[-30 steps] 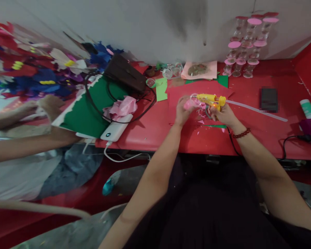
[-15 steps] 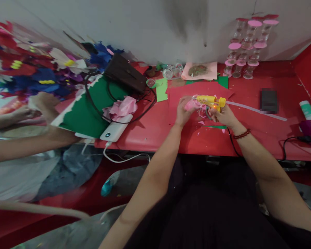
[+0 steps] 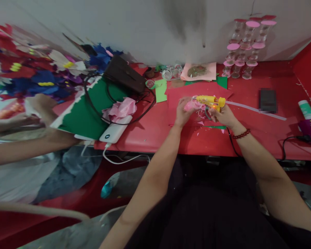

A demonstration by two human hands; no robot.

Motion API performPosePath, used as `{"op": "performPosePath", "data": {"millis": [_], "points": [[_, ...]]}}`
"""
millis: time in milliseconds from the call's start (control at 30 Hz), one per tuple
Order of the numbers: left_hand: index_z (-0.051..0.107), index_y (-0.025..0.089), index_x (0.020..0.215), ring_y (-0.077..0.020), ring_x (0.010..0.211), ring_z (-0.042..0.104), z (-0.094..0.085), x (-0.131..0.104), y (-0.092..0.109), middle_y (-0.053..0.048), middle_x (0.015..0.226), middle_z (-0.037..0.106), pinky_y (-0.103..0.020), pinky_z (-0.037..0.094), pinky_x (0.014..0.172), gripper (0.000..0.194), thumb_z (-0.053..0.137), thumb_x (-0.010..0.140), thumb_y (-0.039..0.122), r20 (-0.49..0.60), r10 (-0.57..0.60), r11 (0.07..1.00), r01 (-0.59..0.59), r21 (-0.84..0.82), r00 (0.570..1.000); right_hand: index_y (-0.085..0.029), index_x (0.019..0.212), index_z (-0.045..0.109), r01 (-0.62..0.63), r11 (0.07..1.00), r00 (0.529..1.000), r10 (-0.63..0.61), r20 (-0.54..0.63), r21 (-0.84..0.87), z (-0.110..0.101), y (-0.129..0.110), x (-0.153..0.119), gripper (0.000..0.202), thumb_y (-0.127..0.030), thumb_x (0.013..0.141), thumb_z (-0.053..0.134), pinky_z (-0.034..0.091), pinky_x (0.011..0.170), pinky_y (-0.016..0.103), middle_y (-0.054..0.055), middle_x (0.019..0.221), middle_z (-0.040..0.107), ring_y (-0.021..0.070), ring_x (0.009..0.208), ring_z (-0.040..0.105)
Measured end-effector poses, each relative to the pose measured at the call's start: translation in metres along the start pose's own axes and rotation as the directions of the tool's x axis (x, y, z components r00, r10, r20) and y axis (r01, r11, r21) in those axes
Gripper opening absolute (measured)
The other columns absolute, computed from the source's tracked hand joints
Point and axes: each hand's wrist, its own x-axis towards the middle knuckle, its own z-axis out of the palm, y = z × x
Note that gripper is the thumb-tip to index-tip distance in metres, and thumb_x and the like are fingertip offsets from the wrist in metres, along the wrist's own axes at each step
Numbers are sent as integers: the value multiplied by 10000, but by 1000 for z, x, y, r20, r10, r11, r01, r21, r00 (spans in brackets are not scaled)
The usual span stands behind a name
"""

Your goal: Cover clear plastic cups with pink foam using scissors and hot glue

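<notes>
My right hand [image 3: 223,114] is closed round the handle of a yellow glue gun [image 3: 207,100], its small light glowing orange. A long pale glue stick [image 3: 251,108] sticks out of the gun's back end toward the right. Between the fingers of my left hand [image 3: 182,112] is a small pink piece [image 3: 189,104], whose exact kind I cannot make out. The gun's nozzle points left and is at or very near this piece. Under both hands lies a red paper sheet [image 3: 175,97] strewn with pink scraps.
A white power bank [image 3: 115,130], crumpled pink paper [image 3: 123,109] and a dark case [image 3: 125,74] lie left. Pink-capped clear bottles [image 3: 246,45] hang at the back right. Far left, another person's hands [image 3: 37,105] work near paper flowers [image 3: 46,77].
My hands keep their hold on the glue gun and the pink piece, nearly still. The view has shifted very slightly. The other person's hands have moved a little.
</notes>
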Motion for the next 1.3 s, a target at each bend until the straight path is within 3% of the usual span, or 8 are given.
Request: {"op": "performPosePath", "data": {"millis": [267,433,600,767,967,1300], "points": [[761,261,1192,-289,1198,695,-1,0,-5,-106,1223,748,-532,536,1124,528,897,776,557,4,36,999,-36,-11,999,-239,840,566,-3,999,1000,4,-31,36,0,-2,0,640,-862,793,704,391,423,256,-58,530,509,100,421,461],[773,261,1182,-285,1177,703,-1,0,0,-111,1211,763,-526,549,1109,544,885,773,602,2,38,999,-38,-7,999,-227,918,609,0,999,999,1,-47,37,0,-3,0,641,-849,801,707,374,415,246,-75,509,497,93,408,442],[777,273,1186,-290,1206,693,-2,-1,5,-103,1228,763,-535,532,1133,536,886,771,595,17,12,1000,-12,5,1000,-226,867,589,-11,999,998,14,-59,46,-1,-2,0,670,-878,770,709,388,419,238,-73,504,499,89,410,453],[777,285,1189,-295,1199,687,-2,-1,6,-96,1219,763,-544,526,1132,537,876,776,614,10,10,1000,-9,-14,1000,-225,890,616,-26,998,998,30,-60,55,-3,2,1,591,-798,818,740,404,427,243,-74,518,505,96,420,471],[767,280,1208,-290,1234,676,-3,-1,8,-96,1246,757,-533,509,1151,507,876,793,550,24,-15,1000,15,-10,1000,-230,783,581,-39,999,996,40,-75,16,-4,2,0,527,-728,887,720,397,437,237,-55,496,512,96,428,460],[746,215,1219,-297,1240,653,-4,0,8,-118,1253,754,-532,493,1161,511,878,814,498,44,-9,1000,10,-10,999,-234,855,604,-35,999,996,38,-85,30,-5,1,2,445,-656,901,737,389,425,245,-80,492,493,98,403,445]]}}
